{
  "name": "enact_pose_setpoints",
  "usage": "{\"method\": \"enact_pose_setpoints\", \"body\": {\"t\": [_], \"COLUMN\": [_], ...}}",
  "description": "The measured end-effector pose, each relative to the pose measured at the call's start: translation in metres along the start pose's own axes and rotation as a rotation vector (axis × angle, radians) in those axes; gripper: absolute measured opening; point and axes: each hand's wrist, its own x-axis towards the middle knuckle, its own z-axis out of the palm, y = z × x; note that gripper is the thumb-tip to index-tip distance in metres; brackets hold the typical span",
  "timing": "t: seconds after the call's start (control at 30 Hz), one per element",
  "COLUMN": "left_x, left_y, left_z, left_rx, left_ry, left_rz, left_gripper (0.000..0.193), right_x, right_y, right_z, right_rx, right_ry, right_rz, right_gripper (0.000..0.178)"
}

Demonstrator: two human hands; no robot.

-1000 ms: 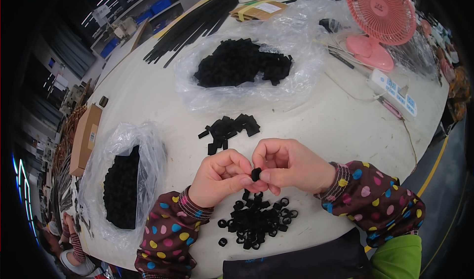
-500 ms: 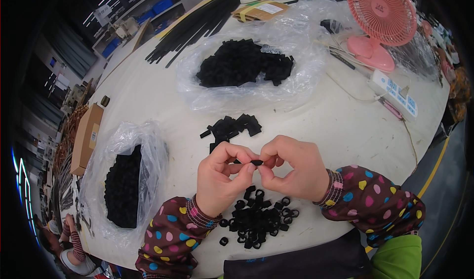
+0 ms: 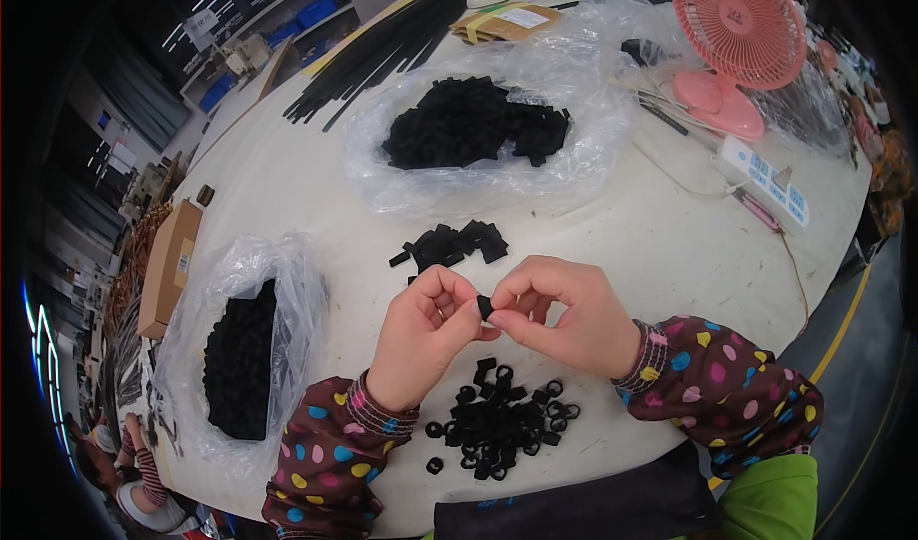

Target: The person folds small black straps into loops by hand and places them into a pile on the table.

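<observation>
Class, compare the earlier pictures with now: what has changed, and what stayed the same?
The left hand and right hand have shifted the small black piece slightly away from the wearer and turned it; neither visibly let go. The heaped black rings, clear plastic bag at left and round pink fan stayed put.

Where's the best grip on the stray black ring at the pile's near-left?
Likely its outer walls, pinched from above: the stray black ring sits apart from the pile, leaving room around it, and nothing lies over it.
</observation>
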Motion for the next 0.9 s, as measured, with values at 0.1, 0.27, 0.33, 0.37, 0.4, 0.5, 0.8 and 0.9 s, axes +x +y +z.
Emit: {"method": "enact_pose_setpoints", "body": {"t": [0.1,0.27,0.33,0.37,0.4,0.5,0.8,0.9], "left_x": [0.000,0.000,0.001,0.001,0.002,0.003,0.000,-0.012], "left_y": [0.002,0.002,0.001,0.001,-0.001,-0.006,-0.001,0.001], "left_z": [-0.008,-0.007,-0.007,-0.007,-0.008,-0.010,-0.011,-0.014], "left_rx": [-0.281,0.080,0.108,0.136,0.136,-0.125,0.109,0.141], "left_ry": [-0.185,-0.162,-0.147,-0.132,-0.133,-0.098,-0.183,-0.160], "left_rz": [-0.344,-0.112,-0.068,-0.023,-0.024,-0.153,0.038,0.000], "left_gripper": [0.006,0.006,0.007,0.009,0.009,0.011,0.015,0.014], "right_x": [0.000,-0.001,0.000,0.001,0.002,0.004,0.007,0.006], "right_y": [0.002,0.004,0.001,0.001,0.000,0.003,0.001,0.002], "right_z": [-0.003,-0.002,-0.003,-0.003,-0.003,-0.007,-0.009,-0.010], "right_rx": [-0.038,-0.071,0.166,0.165,0.305,0.486,0.469,0.432], "right_ry": [-0.079,-0.098,-0.165,-0.164,-0.168,-0.204,-0.242,-0.296], "right_rz": [-0.071,-0.091,0.230,0.231,0.371,0.550,0.566,0.544], "right_gripper": [0.009,0.012,0.009,0.009,0.009,0.012,0.016,0.017]}}
